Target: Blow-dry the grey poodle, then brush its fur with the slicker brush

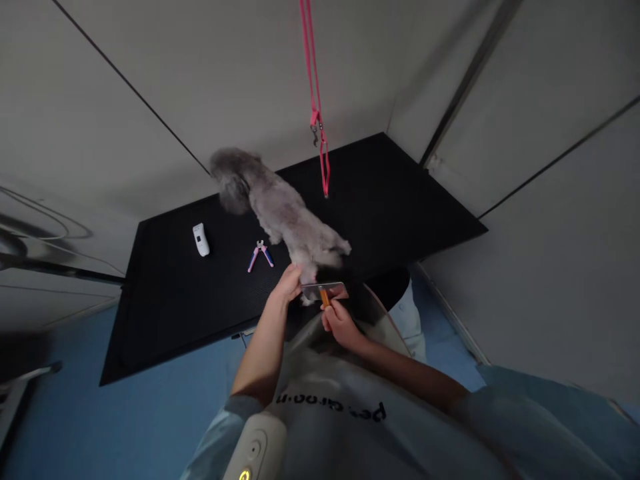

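A grey, closely trimmed dog (287,210) stands on a black table, its head toward the upper left and its rear toward me. My left hand (289,283) is closed around one of its hind legs near the table's front edge. Just to the right, my right hand (339,321) grips the orange handle of a brush (325,296), whose wide flat head lies beside that leg. The brush's working side is hidden from view. Left of the dog are pink and blue nail clippers (260,255), handles spread, and a white clipper-like device (201,240).
The black table (175,313) reaches across the view against grey walls. A pink looped strap (325,167) with a metal clip hangs above it, right of the dog. A white device (257,447) with a lit yellow mark is at the bottom, over my apron (320,380).
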Motion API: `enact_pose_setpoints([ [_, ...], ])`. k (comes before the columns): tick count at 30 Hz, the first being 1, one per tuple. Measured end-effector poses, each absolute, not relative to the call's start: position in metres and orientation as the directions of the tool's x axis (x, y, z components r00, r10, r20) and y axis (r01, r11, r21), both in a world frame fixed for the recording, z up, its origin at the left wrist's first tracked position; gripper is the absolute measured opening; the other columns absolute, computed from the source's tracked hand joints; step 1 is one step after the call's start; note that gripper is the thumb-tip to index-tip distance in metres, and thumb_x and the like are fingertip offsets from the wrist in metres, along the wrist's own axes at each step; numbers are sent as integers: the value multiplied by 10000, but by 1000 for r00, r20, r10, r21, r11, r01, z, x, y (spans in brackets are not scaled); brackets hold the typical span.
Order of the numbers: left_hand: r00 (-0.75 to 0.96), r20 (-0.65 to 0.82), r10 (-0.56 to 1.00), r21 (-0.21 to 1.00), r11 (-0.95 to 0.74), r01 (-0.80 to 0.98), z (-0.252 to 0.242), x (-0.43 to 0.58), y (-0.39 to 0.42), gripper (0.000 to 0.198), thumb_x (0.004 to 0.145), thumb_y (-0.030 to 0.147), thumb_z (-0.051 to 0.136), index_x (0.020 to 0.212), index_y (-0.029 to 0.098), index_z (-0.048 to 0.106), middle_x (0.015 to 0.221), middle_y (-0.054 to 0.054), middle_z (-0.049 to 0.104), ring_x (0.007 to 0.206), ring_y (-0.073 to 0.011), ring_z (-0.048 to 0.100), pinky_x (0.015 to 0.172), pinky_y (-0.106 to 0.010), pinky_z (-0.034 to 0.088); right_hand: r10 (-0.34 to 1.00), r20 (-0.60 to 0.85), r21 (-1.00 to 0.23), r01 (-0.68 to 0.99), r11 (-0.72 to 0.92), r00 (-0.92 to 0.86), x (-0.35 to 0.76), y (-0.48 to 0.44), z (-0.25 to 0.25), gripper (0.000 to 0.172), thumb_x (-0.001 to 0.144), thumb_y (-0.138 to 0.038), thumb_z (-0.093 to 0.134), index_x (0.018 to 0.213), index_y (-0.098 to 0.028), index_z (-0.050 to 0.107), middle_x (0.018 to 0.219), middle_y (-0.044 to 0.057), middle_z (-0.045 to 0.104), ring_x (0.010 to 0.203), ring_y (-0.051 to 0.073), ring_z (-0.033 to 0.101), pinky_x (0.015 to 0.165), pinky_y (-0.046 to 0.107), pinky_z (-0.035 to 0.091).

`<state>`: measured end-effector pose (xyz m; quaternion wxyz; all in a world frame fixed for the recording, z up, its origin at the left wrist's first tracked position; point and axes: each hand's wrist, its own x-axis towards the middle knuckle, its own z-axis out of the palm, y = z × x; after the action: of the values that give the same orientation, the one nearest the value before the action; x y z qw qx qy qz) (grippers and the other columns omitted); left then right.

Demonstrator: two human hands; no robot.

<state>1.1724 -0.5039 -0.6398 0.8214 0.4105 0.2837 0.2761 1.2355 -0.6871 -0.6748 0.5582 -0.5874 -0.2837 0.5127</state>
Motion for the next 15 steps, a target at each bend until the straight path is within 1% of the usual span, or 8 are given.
enact_pose_setpoints([
  [3, 665, -288, 689, 772, 577, -264, -641, 1179, -512, 269, 813, 408, 670, 709, 161, 644, 563, -32, 611, 495, -128, 554, 535, -256, 468, 869, -444, -889, -230, -396, 220, 1240, -689, -679, 337, 875, -519, 413, 804, -196, 475, 479, -85, 453, 390, 80, 388, 427, 225, 290],
  [4, 663, -307, 683, 753, 600, -269, -641, 1180, -514, 293, 842, 433, 632, 716, 168, 641, 555, -27, 597, 484, -123, 541, 532, -256, 466, 873, -456, -882, -223, -416, 176, 1240, -690, -680, 339, 879, -518, 411, 805, -195, 481, 468, -85, 451, 381, 79, 378, 422, 223, 280],
  [6, 671, -342, 658, 723, 641, -259, -641, 1182, -515, 386, 870, 514, 562, 705, 171, 624, 532, -13, 561, 451, -111, 511, 524, -251, 464, 904, -399, -904, -231, -359, 156, 1241, -692, -682, 330, 884, -507, 422, 827, -189, 492, 474, -81, 467, 393, 77, 380, 434, 219, 284],
  [8, 683, -362, 634, 709, 663, -240, -642, 1181, -517, 475, 865, 591, 511, 672, 167, 606, 518, -8, 540, 443, -109, 510, 535, -251, 478, 914, -353, -922, -237, -304, 202, 1242, -690, -682, 314, 892, -494, 421, 850, -190, 485, 504, -76, 490, 416, 75, 399, 452, 213, 303],
  [10, 682, -374, 628, 713, 665, -222, -646, 1178, -518, 504, 845, 613, 525, 660, 153, 614, 546, -29, 578, 501, -131, 573, 593, -268, 514, 893, -395, -910, -221, -349, 215, 1244, -689, -681, 308, 894, -486, 419, 819, -193, 479, 502, -75, 486, 409, 76, 406, 441, 212, 299],
  [12, 673, -382, 634, 731, 653, -200, -649, 1173, -520, 471, 827, 573, 589, 707, 121, 649, 644, -78, 659, 616, -173, 650, 681, -299, 543, 881, -438, -894, -187, -407, 177, 1245, -689, -679, 307, 890, -466, 440, 776, -186, 495, 471, -76, 462, 389, 77, 388, 422, 217, 279],
  [13, 675, -386, 629, 737, 651, -185, -649, 1171, -521, 450, 822, 541, 617, 740, 102, 666, 703, -107, 691, 672, -193, 674, 723, -318, 548, 885, -437, -895, -177, -410, 159, 1245, -690, -678, 302, 892, -451, 445, 780, -179, 512, 464, -76, 454, 385, 77, 377, 421, 220, 273],
  [15, 692, -396, 603, 731, 664, -160, -649, 1168, -523, 408, 837, 480, 626, 800, 78, 686, 796, -146, 721, 747, -219, 695, 782, -348, 549, 902, -400, -911, -180, -371, 162, 1246, -692, -675, 277, 913, -418, 423, 868, -169, 538, 493, -74, 469, 408, 77, 378, 444, 220, 289],
])
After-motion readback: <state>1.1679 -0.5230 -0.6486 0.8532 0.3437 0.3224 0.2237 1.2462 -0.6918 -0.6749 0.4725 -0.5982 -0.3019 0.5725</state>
